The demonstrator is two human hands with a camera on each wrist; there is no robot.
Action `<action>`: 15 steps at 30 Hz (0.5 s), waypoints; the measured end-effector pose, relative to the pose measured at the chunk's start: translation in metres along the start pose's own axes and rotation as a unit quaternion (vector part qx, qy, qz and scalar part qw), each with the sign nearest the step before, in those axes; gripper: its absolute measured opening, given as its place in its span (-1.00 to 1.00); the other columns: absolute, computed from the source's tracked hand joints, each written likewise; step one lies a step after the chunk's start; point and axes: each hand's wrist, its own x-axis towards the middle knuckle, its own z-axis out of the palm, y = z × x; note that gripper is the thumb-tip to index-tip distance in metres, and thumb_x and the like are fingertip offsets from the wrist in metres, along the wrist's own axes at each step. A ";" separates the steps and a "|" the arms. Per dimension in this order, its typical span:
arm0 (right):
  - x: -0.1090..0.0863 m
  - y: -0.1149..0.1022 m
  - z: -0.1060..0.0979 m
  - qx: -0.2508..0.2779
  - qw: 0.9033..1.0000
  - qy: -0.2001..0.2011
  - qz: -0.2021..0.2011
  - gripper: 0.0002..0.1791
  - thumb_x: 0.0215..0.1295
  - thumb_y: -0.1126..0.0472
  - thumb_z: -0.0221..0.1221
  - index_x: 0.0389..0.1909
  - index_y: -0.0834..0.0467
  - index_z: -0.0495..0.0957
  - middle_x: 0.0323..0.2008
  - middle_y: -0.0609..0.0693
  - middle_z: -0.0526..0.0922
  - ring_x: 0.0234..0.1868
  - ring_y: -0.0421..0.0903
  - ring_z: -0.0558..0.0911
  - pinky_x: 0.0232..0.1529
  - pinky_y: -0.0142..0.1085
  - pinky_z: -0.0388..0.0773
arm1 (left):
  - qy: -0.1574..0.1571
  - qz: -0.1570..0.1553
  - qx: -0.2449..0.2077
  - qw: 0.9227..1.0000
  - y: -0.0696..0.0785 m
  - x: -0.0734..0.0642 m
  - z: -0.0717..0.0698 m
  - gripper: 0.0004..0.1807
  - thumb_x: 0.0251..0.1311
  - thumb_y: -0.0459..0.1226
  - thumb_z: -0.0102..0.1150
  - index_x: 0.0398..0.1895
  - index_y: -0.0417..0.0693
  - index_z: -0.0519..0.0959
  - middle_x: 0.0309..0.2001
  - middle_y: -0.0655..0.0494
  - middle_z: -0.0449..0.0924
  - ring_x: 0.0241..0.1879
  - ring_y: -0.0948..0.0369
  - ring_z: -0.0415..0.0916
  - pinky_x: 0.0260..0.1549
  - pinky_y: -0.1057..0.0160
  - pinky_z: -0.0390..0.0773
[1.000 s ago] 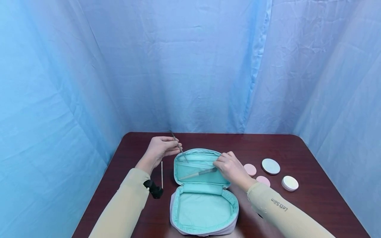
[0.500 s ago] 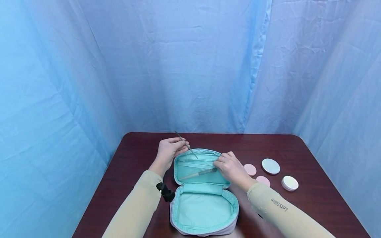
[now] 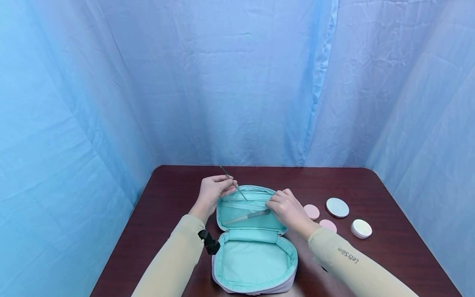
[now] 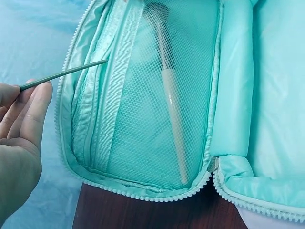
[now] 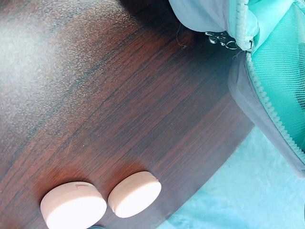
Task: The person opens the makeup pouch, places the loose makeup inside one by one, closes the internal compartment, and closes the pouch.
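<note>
My left hand (image 3: 212, 193) pinches a thin green stick (image 4: 66, 73) between thumb and fingertips. The stick slants down to the right, its lower tip at the zip-edged opening of the mesh pocket (image 4: 136, 124). That pocket lines the raised lid of a cosmetic bag (image 3: 256, 262) with turquoise lining. A makeup brush (image 4: 172, 105) with dark bristles and a pale handle lies behind the mesh. My right hand (image 3: 287, 209) grips the pocket's edge at the lid's right side, fingers curled; its fingertips are partly hidden. The right wrist view does not show this hand.
To the right of the bag lie two pink round cases (image 3: 311, 212), a larger white-topped round case (image 3: 337, 207) and a white round jar (image 3: 361, 228). They stand on the dark wooden table (image 3: 393, 255). Pale blue curtains (image 3: 237, 82) hang around it.
My left hand has moved right with the green stick, bringing its lower tip over the pocket opening. The forearm now covers a thin pale stick on the table. My right hand stays put.
</note>
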 end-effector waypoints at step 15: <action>0.001 -0.001 0.000 0.003 1.000 0.001 0.001 -0.85 0.11 0.41 0.42 -0.31 0.14 0.80 -0.41 -0.06 0.72 -0.30 -0.07 0.63 -0.31 -0.19 0.46 | -0.001 -0.011 0.061 0.998 -0.003 0.000 -0.002 -0.81 0.35 -0.38 0.28 -0.04 -0.24 0.72 -0.10 -0.23 0.75 -0.07 0.02 0.74 -0.07 0.16 0.74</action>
